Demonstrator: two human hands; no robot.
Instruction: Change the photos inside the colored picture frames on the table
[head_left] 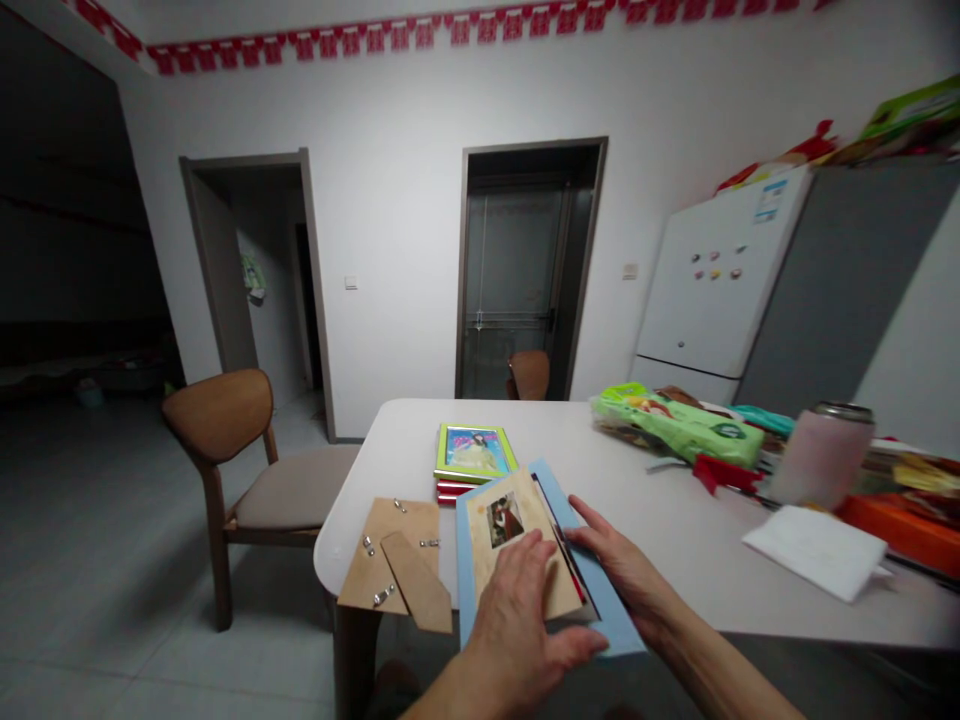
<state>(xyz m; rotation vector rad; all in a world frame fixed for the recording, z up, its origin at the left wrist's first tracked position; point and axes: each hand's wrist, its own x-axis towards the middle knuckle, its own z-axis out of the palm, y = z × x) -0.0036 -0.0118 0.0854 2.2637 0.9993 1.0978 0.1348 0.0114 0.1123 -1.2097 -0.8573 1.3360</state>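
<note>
A light blue picture frame (pixel 469 590) lies face down near the table's front edge, with a tan card insert (pixel 517 510) bearing a small photo resting in it. My left hand (pixel 517 615) lies flat on the tan card, fingers stretched forward. My right hand (pixel 622 570) rests on the frame's right side, its fingers extended to the card's right edge. A brown backing board (pixel 394 565) with metal clips and a stand leg lies just left of the frame. Behind it sits a green-framed picture (pixel 475 450) on a small stack of red frames.
The white table (pixel 675 520) also carries a green snack packet (pixel 675 420), a pink flask (pixel 821 455), a white napkin (pixel 814 550) and an orange box (pixel 900 525) at right. A wooden chair (pixel 240 460) stands at left; a white fridge (pixel 720 280) stands behind.
</note>
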